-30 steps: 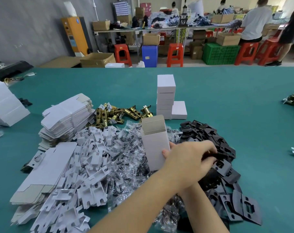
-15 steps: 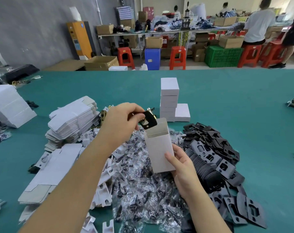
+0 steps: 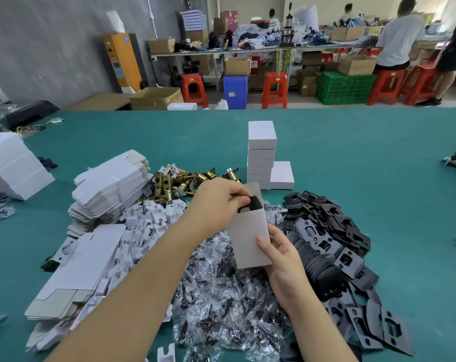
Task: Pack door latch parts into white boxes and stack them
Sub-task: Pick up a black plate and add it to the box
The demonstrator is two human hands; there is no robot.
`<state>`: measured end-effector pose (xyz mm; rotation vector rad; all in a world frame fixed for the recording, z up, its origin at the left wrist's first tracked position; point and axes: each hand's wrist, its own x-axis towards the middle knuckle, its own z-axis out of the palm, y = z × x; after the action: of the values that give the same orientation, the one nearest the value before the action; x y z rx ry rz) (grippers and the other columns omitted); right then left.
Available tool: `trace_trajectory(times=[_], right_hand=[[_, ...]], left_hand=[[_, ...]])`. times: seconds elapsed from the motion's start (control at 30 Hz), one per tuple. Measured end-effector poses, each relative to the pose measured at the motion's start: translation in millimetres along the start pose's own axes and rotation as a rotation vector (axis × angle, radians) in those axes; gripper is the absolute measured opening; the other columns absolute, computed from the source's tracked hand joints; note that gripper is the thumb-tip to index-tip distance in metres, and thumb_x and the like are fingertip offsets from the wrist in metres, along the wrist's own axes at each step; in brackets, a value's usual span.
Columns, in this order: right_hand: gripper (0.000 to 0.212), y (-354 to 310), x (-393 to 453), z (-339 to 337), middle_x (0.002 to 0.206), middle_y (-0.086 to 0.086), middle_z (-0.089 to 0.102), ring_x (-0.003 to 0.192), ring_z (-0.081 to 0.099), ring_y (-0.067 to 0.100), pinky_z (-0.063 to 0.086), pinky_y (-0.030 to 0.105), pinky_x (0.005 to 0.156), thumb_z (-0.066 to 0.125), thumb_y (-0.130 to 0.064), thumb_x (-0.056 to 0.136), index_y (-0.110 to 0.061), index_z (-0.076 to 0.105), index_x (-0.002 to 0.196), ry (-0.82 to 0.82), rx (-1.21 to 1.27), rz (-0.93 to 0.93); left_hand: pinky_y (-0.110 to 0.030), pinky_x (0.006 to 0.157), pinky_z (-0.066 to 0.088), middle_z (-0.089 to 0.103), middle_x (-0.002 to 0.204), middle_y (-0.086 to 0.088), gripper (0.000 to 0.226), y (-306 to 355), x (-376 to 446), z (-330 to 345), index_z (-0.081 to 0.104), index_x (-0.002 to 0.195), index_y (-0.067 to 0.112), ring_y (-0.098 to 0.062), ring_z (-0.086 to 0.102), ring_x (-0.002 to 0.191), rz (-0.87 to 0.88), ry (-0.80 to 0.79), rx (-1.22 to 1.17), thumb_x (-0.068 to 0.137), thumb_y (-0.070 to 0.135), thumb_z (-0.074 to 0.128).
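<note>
A: Hands first, nearest the camera; what is each doing?

B: Right hand [image 3: 286,267] grips the open white box [image 3: 250,237] from about 5 o'clock of it, thumb flat across the front face, fingers curled behind; the box stands upright, held above the heap of clear plastic bags [image 3: 221,296], its top flap raised at the back.

A: And the other hand?

B: Left hand [image 3: 219,202] comes in from 9 o'clock of the box mouth; its fingertips pinch a black latch plate [image 3: 253,203], which sits partly inside the opening, upper part showing above the front edge.

A: Around them?

B: At 3 o'clock of the box, a pile of black plates [image 3: 333,246] spreads over the green table [image 3: 378,165]; at 9 o'clock, a scatter of white card inserts [image 3: 146,231]; beyond those, towards 10 o'clock, flat unfolded box blanks [image 3: 112,186] in a leaning stack.

A: Further out?

B: Brass latch bolts [image 3: 179,180] lie at 11 o'clock of the box, just beyond the left hand; at 12 o'clock stands the stack of closed white boxes [image 3: 261,152], with one single closed box [image 3: 281,175] touching its base on the right; far off, beyond the table edge, red stools [image 3: 273,86] and a green crate [image 3: 344,87] stand on the floor.
</note>
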<state>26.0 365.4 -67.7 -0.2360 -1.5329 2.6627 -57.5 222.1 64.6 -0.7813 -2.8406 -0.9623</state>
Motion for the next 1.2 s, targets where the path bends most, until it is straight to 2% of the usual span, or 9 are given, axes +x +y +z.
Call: trace_trajectory(times=[0.13, 0.23, 0.47, 0.7, 0.77, 0.9, 1.0, 1.1, 1.2], right_hand=[[0.045, 0, 1, 0, 0.12, 0.011, 0.074, 0.101, 0.072, 0.025, 0.061, 0.041, 0.078, 0.078, -0.031, 0.083, -0.024, 0.07, 0.127, 0.002, 0.003, -0.01], [0.051, 0, 1, 0, 0.122, 0.014, 0.073, 0.102, 0.071, 0.026, 0.061, 0.046, 0.081, 0.078, -0.031, 0.083, -0.021, 0.067, 0.132, -0.005, -0.001, -0.016], [0.052, 1, 0, 0, 0.122, 0.016, 0.073, 0.102, 0.07, 0.029, 0.058, 0.055, 0.087, 0.078, -0.03, 0.083, -0.021, 0.066, 0.133, -0.004, -0.017, -0.02], [0.046, 0, -1, 1, 0.122, 0.015, 0.072, 0.101, 0.072, 0.028, 0.062, 0.05, 0.079, 0.078, -0.031, 0.084, -0.025, 0.069, 0.128, -0.007, 0.001, -0.019], [0.043, -1, 0, 1, 0.122, 0.015, 0.072, 0.101, 0.071, 0.027, 0.062, 0.051, 0.081, 0.079, -0.03, 0.083, -0.026, 0.071, 0.126, -0.015, 0.026, -0.024], [0.045, -3, 1, -2, 0.126, 0.013, 0.071, 0.105, 0.07, 0.024, 0.062, 0.039, 0.08, 0.077, -0.022, 0.088, -0.018, 0.067, 0.131, -0.023, 0.228, -0.032], [0.045, -3, 1, -3, 0.127, 0.011, 0.071, 0.108, 0.07, 0.022, 0.062, 0.037, 0.084, 0.067, -0.019, 0.089, -0.015, 0.062, 0.134, -0.021, 0.293, -0.059], [0.05, -3, 1, -2, 0.127, 0.011, 0.071, 0.11, 0.069, 0.024, 0.062, 0.042, 0.089, 0.069, -0.023, 0.087, -0.014, 0.059, 0.135, -0.001, 0.23, -0.076], [0.051, -1, 1, 1, 0.123, 0.01, 0.073, 0.104, 0.072, 0.021, 0.063, 0.036, 0.078, 0.072, -0.024, 0.085, -0.015, 0.06, 0.133, 0.014, 0.166, -0.068]], left_hand=[[-0.039, 0.102, 0.042, 0.074, 0.103, 0.009, 0.017, 4, -3, 9, 0.08, 0.104, 0.025, -0.014, 0.062, 0.105, -0.029, -0.084, 0.001, 0.099, 0.02, 0.064], [-0.048, 0.106, 0.039, 0.072, 0.1, 0.012, 0.017, 3, -3, 9, 0.079, 0.103, 0.027, -0.014, 0.06, 0.108, -0.046, -0.094, -0.019, 0.099, 0.021, 0.064], [-0.049, 0.107, 0.04, 0.068, 0.095, 0.016, 0.017, 2, -5, 5, 0.079, 0.103, 0.028, -0.013, 0.06, 0.109, -0.037, -0.127, -0.014, 0.1, 0.022, 0.063], [-0.048, 0.107, 0.04, 0.069, 0.096, 0.017, 0.017, 2, -11, 3, 0.078, 0.104, 0.028, -0.011, 0.059, 0.107, -0.012, -0.102, -0.009, 0.101, 0.023, 0.062], [-0.048, 0.104, 0.04, 0.071, 0.097, 0.014, 0.016, 2, -13, 1, 0.079, 0.105, 0.024, -0.012, 0.058, 0.104, 0.077, -0.005, 0.015, 0.099, 0.022, 0.064], [-0.036, 0.096, 0.048, 0.07, 0.112, 0.007, 0.023, -3, -15, -3, 0.073, 0.119, 0.018, -0.011, 0.058, 0.106, 0.221, 0.316, -0.092, 0.097, 0.015, 0.067], [-0.028, 0.088, 0.056, 0.065, 0.119, 0.016, 0.047, -13, -17, -5, 0.056, 0.14, 0.029, 0.0, 0.063, 0.104, 0.114, 0.154, -0.318, 0.095, 0.024, 0.07], [-0.034, 0.093, 0.058, 0.068, 0.121, 0.017, 0.072, -23, -22, 1, 0.039, 0.152, 0.035, 0.005, 0.066, 0.105, 0.023, -0.1, -0.324, 0.09, 0.031, 0.076], [-0.037, 0.093, 0.059, 0.073, 0.112, 0.017, 0.063, -28, -26, 12, 0.047, 0.143, 0.041, 0.002, 0.069, 0.099, -0.013, -0.186, -0.301, 0.09, 0.024, 0.077]])
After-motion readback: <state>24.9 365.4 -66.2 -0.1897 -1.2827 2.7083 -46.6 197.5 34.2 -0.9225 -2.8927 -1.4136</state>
